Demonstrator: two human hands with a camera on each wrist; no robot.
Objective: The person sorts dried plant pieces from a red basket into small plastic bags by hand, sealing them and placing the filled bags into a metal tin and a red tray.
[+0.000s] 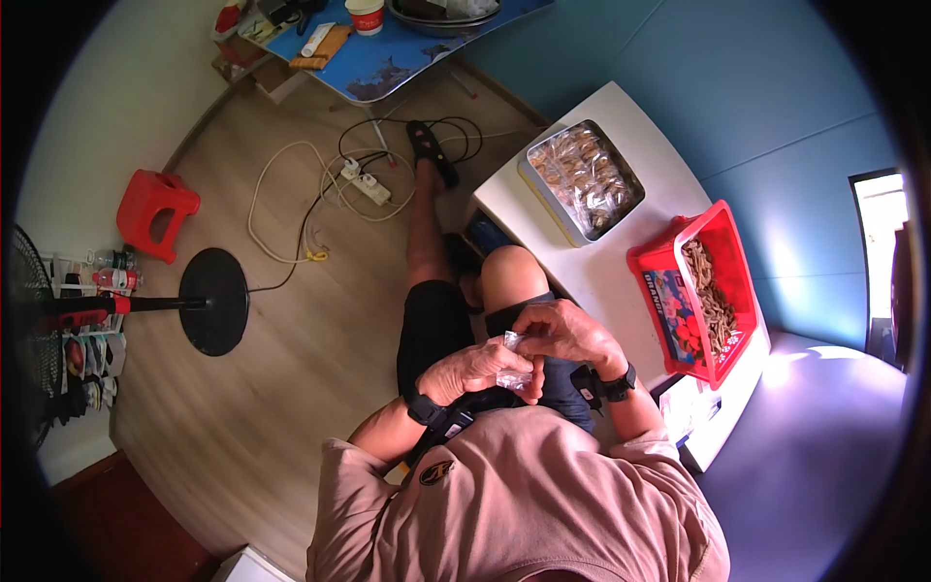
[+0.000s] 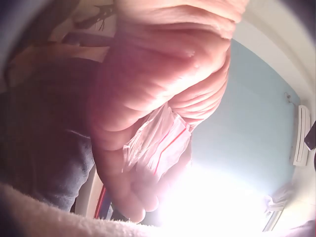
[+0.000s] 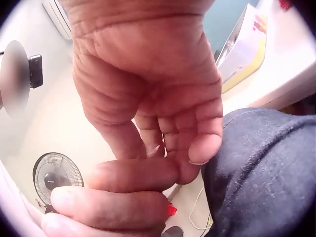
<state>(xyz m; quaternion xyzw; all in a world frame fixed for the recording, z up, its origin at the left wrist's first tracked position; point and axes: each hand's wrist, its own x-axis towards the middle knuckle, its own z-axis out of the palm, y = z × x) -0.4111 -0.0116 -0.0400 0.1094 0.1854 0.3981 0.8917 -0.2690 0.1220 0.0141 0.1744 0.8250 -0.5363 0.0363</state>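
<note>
One black fan point(image 1: 34, 330): at the far left, with its long pole poking across to a round black base point(image 1: 213, 303) on the floor.
White shelf point(image 1: 92, 338): right by the fan, which hides some of it. Bottles point(image 1: 116, 277) sit on it.
Red stool point(image 1: 155, 209): on the floor, near the fan pole.
Cords point(image 1: 257, 204): loopy and messy on the floor, with a white power strip point(image 1: 370, 188) among them. They lie in the way, next to the person's black shoe point(image 1: 432, 155).
Blue table point(image 1: 364, 73): past the cords, with a red and white cup point(image 1: 366, 16) on top.
Left hand point(image 1: 470, 373): fingers bent, almost closed, pinching the bag.
Clear bag point(image 2: 170, 140): over the person's lap, between both hands. It is crinkly, with a red line. Fingers cover lots of it.
Right hand point(image 1: 567, 335): fingers bent too, thumb and tips close together, nipping the bag's other end.
White table point(image 1: 679, 184): just beside the person's knee.
Tin point(image 1: 553, 209): on the white table, full of little wrapped packs point(image 1: 587, 175).
Red basket point(image 1: 729, 254): also there, nearer the person, with brown bits point(image 1: 713, 301) inside.
Blue wall point(image 1: 805, 126): behind the basket.
</note>
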